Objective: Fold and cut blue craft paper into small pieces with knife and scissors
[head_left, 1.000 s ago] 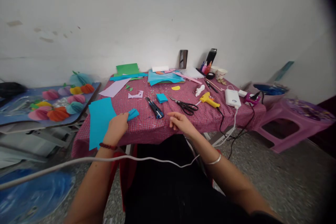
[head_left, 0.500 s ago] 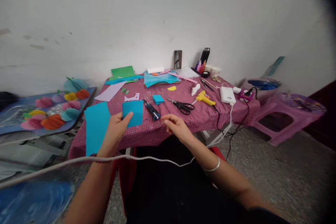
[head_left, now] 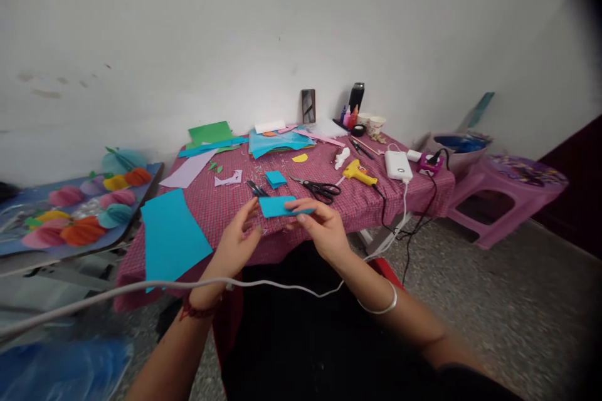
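Note:
A folded piece of blue paper (head_left: 277, 205) is pinched along its right side by my right hand (head_left: 324, 229), between thumb and fingers. At the paper's left edge is my left hand (head_left: 235, 241), its thumb and fingers apart; whether a fingertip touches the edge I cannot tell. Just behind the paper lies a dark stapler (head_left: 256, 188), partly hidden by the paper and my fingers. A small folded blue paper stack (head_left: 275, 179) rests farther back, with black-handled scissors (head_left: 320, 189) to its right. The large blue sheet (head_left: 172, 235) lies left of my left hand.
Across the checked tablecloth (head_left: 226, 210) are a yellow glue gun (head_left: 360, 173), a white power bank (head_left: 398, 166) and a yellow paper half-circle (head_left: 300, 158). A white cable (head_left: 273, 284) crosses in front of my body. Paper pompom fruits (head_left: 84, 229) fill the left table.
The blue paper has passed from my left hand to my right and moved rightward, now seen folded and nearly edge-on. My left hand has let go and opened. The view has shifted slightly.

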Motion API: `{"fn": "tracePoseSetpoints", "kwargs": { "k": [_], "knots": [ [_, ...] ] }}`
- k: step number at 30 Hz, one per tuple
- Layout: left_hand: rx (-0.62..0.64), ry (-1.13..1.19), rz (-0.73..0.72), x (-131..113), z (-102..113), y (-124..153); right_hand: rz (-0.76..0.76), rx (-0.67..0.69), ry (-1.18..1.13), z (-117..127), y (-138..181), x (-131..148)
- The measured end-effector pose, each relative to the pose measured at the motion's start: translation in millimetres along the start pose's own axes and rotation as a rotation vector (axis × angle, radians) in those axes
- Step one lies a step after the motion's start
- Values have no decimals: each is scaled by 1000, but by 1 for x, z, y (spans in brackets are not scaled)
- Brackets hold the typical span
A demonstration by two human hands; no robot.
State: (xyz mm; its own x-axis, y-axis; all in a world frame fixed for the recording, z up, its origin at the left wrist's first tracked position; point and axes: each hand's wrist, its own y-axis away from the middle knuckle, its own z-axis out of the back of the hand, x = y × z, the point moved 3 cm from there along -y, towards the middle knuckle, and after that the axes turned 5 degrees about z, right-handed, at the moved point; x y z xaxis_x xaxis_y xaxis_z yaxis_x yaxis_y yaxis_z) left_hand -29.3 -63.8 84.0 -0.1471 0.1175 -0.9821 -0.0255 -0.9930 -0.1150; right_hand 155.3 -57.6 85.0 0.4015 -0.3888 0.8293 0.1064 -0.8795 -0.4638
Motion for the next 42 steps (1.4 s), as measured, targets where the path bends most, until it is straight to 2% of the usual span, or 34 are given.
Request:
{"fn": "tracePoseSetpoints", "kwargs": {
  "k": [1,3,5,7,9,11,15,19,25,29,31,33,35,38,42],
  "knots": [
    [23,151,84,-1,-1,0,113,29,78,1,0,8],
    [144,462,297,-4,-8,2,291,123,212,1,0,22],
    [235,655,436,-11,-18,7,390,256,286,-2,2,29],
    [220,711,447,-15,-25,12,417,387,310,-6,4,32],
    [179,694,406,-16,-30,16,397,456,318,-10,6,30],
    [134,618,347,-12,-31,18,332,427,306,-13,8,26],
    [32,304,206,-5,-27,20,82,166,225,-14,11,10],
    [62,163,75,-7,-30,22,-95,39,201,-13,13,-2],
    [59,59,20,-6,-38,26,-93,-6,333,-5,9,0],
    [-2,-77,-102,-8,-36,26,-50,-3,433,-3,8,7],
    [12,-76,-140,-11,-35,26,-30,7,460,-3,8,11],
    [83,7,-86,-10,-37,26,-24,24,442,-4,8,13],
    [151,143,27,-7,-41,26,-23,31,423,-4,8,14],
    [171,336,150,-2,-46,28,-17,31,450,-3,9,12],
    [208,407,147,2,-48,29,-5,29,476,-1,9,10]
  ]
}}
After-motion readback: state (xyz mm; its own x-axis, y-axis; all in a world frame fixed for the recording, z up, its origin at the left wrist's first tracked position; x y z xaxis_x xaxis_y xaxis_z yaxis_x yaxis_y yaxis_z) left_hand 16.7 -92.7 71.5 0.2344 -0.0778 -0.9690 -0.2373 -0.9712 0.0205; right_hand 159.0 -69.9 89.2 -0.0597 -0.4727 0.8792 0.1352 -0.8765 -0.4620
